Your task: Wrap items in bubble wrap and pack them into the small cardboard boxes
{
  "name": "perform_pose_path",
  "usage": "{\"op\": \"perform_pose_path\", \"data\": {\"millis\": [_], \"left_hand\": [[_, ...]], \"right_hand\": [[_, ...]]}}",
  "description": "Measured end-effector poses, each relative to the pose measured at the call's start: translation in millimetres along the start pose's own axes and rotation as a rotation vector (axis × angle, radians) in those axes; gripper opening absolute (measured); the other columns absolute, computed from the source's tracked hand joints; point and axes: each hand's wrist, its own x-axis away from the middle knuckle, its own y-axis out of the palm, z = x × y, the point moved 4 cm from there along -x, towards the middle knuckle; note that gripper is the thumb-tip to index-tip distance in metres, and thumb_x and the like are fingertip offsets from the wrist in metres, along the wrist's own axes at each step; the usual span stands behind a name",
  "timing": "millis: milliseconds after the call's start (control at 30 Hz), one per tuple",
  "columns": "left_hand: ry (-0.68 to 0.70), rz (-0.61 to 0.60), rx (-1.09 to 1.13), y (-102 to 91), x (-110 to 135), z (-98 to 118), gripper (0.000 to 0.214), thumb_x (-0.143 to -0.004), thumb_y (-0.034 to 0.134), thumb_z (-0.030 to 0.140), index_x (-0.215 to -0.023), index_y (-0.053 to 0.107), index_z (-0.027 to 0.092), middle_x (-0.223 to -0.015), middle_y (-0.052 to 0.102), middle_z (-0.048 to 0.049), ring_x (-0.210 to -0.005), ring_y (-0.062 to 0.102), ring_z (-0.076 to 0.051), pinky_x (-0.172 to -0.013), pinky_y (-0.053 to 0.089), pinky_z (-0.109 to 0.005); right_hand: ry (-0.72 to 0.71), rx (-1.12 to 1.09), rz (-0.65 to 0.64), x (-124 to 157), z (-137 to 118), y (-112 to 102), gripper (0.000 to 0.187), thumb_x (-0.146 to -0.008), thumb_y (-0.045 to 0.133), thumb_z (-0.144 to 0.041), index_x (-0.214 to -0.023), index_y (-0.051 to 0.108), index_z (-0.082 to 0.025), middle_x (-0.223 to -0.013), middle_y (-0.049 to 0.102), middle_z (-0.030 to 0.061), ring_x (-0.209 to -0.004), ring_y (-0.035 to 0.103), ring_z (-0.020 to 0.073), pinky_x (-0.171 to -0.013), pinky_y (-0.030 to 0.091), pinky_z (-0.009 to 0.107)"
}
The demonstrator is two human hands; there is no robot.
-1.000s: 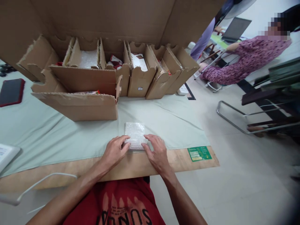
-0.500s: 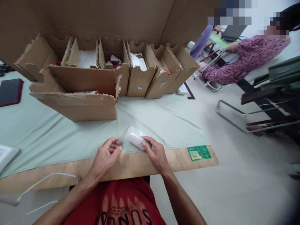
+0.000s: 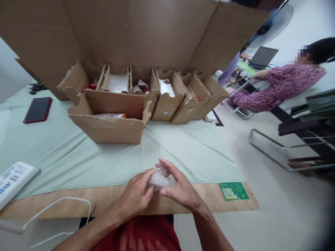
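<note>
Both hands at the counter (image 3: 78, 198) edge, left hand (image 3: 136, 195) and right hand (image 3: 180, 188) each with grip pinching the bubble wrap (image 3: 158, 180) between them, lifted above the cloth (image 3: 65, 160).

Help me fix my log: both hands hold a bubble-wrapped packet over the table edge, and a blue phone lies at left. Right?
No: the head view shows the phone red, not blue. The left hand and right hand do hold the packet.

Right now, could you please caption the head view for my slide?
Left hand and right hand hold a bubble-wrap packet over the table, cardboard boxes behind.
</note>
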Motion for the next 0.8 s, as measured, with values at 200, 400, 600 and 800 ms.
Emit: {"op": "perform_pose_path", "data": {"millis": [200,400,600,800], "left_hand": [[0.214,0.117,-0.232,-30.3,-1,10,0.041,-0.089,0.061,0.021,-0.130,0.054,0.024,-0.105,0.075,-0.0057,-0.094,0.073,-0.022,-0.081,0.060,-0.033],[0.491,0.674,-0.751,-142.5,-30,47,0.059,-0.091,0.067,0.024,-0.146,0.046,0.022,-0.147,0.056,-0.0157,-0.148,0.042,-0.036,-0.118,0.039,-0.057],[0.461,0.805,-0.870,-168.1,-44,35,0.025,-0.092,0.059,0.011,-0.113,0.067,0.020,-0.107,0.073,-0.0085,-0.121,0.065,-0.030,-0.114,0.040,-0.056],[0.441,0.824,-0.822,-157.6,-35,27,0.022,-0.090,0.060,0.007,-0.105,0.068,0.021,-0.102,0.072,-0.0066,-0.112,0.067,-0.027,-0.111,0.042,-0.053]], "right_hand": [[-0.050,0.319,-0.117,-22,-34,-8,0.008,-0.086,0.074,-0.032,-0.084,0.073,-0.024,-0.080,0.074,0.0014,-0.076,0.067,0.0207,-0.070,0.051,0.031],[-0.257,0.309,0.231,-54,-104,-67,0.014,-0.090,0.073,-0.039,-0.093,0.072,-0.025,-0.081,0.072,0.0013,-0.068,0.064,0.0176,-0.063,0.051,0.030],[-0.523,0.723,0.495,-146,-157,-55,0.014,-0.091,0.071,-0.035,-0.096,0.070,-0.022,-0.087,0.071,0.0027,-0.079,0.063,0.0192,-0.077,0.051,0.036],[-0.341,1.340,-0.041,-233,-145,8,0.010,-0.085,0.071,-0.019,-0.079,0.076,-0.014,-0.091,0.075,0.0151,-0.095,0.068,0.0311,-0.081,0.051,0.041]]}}
